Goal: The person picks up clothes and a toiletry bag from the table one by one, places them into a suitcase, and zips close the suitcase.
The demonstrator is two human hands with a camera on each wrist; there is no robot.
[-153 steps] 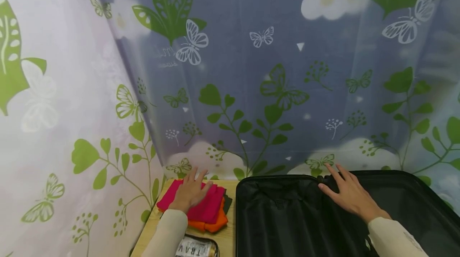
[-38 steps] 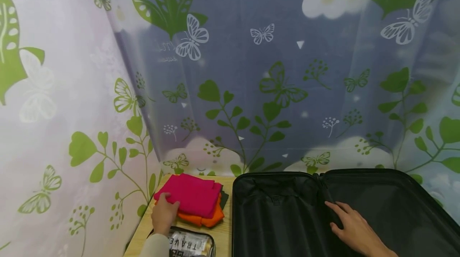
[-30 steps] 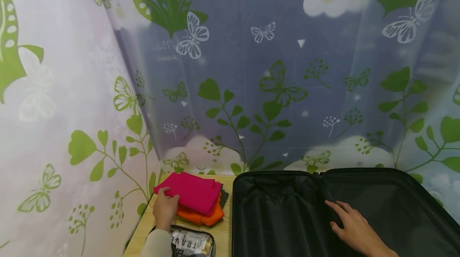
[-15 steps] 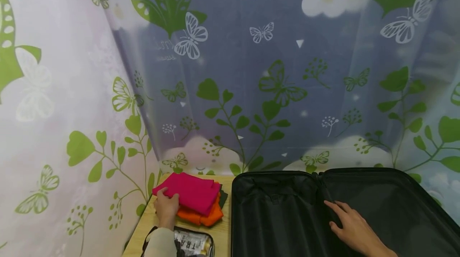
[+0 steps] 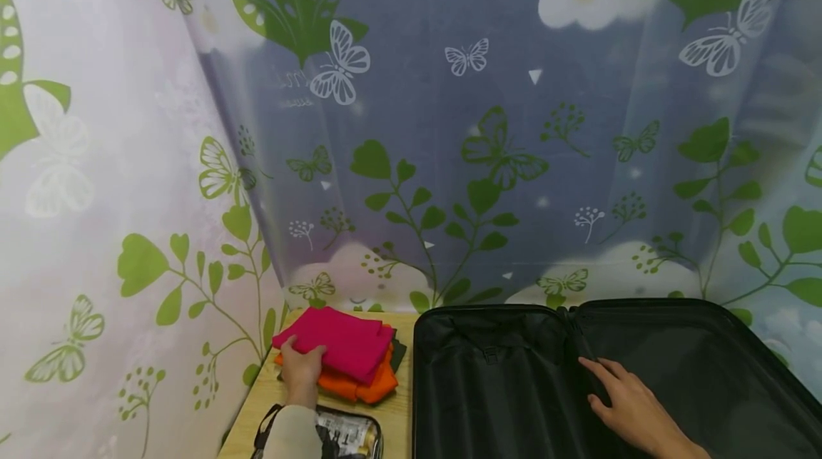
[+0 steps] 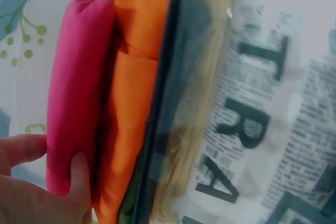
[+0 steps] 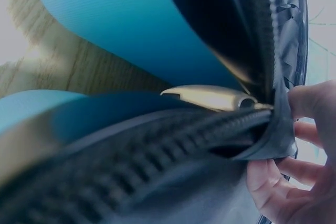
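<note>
My left hand (image 5: pixel 302 370) is at the near left corner of a folded pink cloth (image 5: pixel 340 338), the top piece of a stack. In the left wrist view, thumb and finger pinch the rolled edge of this pink cloth (image 6: pixel 81 77). An orange cloth (image 5: pixel 369 389) lies under it, with a dark green cloth (image 5: pixel 399 352) showing at the right. My right hand (image 5: pixel 632 402) rests with relaxed fingers on the middle edge of an open black suitcase (image 5: pixel 494 402). In the right wrist view, its fingertips (image 7: pixel 260 177) touch black fabric by a zipper with a gold pull (image 7: pixel 207 97).
A clear zip pouch (image 5: pixel 349 430) with black trim and printed letters stands just in front of the stack, partly hidden by the left sleeve. Wooden tabletop (image 5: pixel 253 409) lies under everything. A patterned curtain (image 5: pixel 417 159) closes off the back and left side.
My left hand has come down from over the stack to the pink cloth's near left corner and lifted that corner slightly. My right hand drew nearer, then stayed still over the last second.
</note>
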